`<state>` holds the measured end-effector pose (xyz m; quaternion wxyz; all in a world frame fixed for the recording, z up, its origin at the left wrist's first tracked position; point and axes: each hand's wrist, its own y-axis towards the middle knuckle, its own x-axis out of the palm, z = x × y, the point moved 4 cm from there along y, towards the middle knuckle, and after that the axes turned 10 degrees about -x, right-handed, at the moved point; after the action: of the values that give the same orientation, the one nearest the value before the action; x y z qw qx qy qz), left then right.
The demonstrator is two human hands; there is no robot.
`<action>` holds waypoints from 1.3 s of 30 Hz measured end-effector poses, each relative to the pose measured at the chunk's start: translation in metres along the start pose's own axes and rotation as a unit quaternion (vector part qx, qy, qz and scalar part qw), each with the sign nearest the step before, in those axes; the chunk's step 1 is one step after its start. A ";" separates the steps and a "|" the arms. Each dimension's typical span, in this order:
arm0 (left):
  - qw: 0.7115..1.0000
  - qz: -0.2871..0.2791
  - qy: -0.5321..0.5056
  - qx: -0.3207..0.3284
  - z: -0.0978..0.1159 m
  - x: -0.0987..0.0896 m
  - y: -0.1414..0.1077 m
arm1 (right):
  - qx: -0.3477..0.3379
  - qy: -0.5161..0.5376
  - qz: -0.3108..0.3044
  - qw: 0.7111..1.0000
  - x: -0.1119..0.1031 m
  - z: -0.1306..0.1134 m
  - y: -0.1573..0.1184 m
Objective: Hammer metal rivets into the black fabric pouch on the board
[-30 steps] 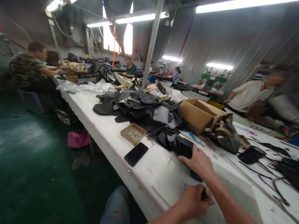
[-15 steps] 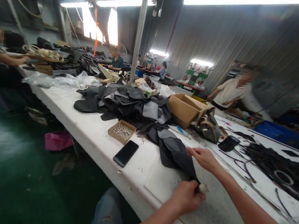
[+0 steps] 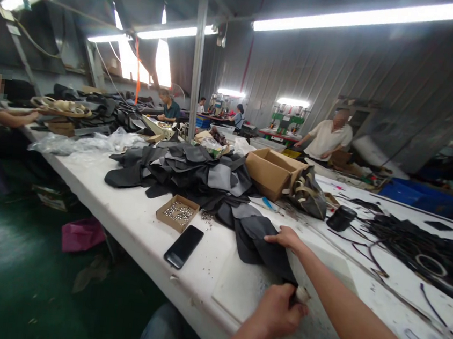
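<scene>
A dark, flat, leather-like piece stretches from a small fanned stack toward me. My left hand is closed on its near end, thumb and fingers pinched together. Just past those fingers pokes a pale, rounded end of something; the rest of it is hidden. My right hand grips the same piece by its far right edge, thumb lying on top. Under both hands lies a pale, scuffed board on the white table.
A shallow cardboard box holds small metal studs, with several spilled beside it. A black phone lies near the table edge. Behind are a heap of dark pieces, a carton and black straps. Co-workers sit and stand farther off.
The view has shifted slightly, so the table sits lower and further left. My right hand has slid a little left over the dark piece. My left hand keeps its grip.
</scene>
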<state>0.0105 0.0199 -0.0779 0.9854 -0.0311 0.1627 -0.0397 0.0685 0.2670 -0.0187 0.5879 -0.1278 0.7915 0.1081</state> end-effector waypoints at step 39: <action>0.983 0.045 -0.171 0.049 0.003 -0.011 0.007 | 0.081 -0.216 0.569 0.790 -0.226 0.082 -0.439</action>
<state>0.0019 0.0281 -0.0720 0.9998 0.0186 -0.0087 0.0022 0.3493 -0.1037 0.1652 0.5843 0.4201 0.5791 0.3830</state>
